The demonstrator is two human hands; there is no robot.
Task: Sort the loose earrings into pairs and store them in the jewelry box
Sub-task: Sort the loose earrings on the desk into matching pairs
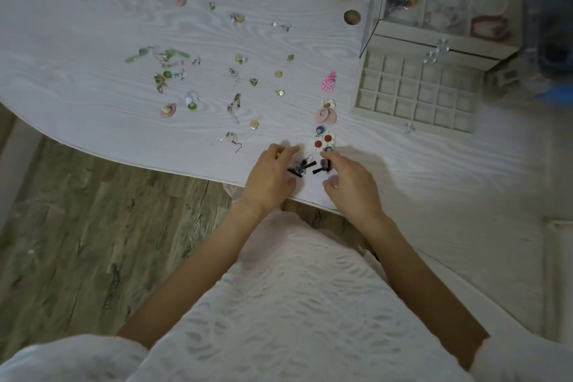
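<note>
1. Head cam: both hands low at the table's (93,25) near edge, w/ two black earrings between them.
2. Left hand (269,177) is loosely curled, fingertips at the left black earring (299,168); can't tell if it's gripped or just touched.
3. Right hand (350,183) reaches in, index tip on the right black earring (322,166); grip also unclear.
4. Just beyond: a red-centred white flower pair (323,140), then a pink disc pair (326,113), then a pink flower (328,82), all lined up toward the box.
5. Loose earrings (235,71) are scattered across the mid-table, greens far left.
6. Jewelry box (443,18) stands at the far right, its grid drawer (418,93) pulled out, cells bare; bracelets lie under the glass top.
</note>
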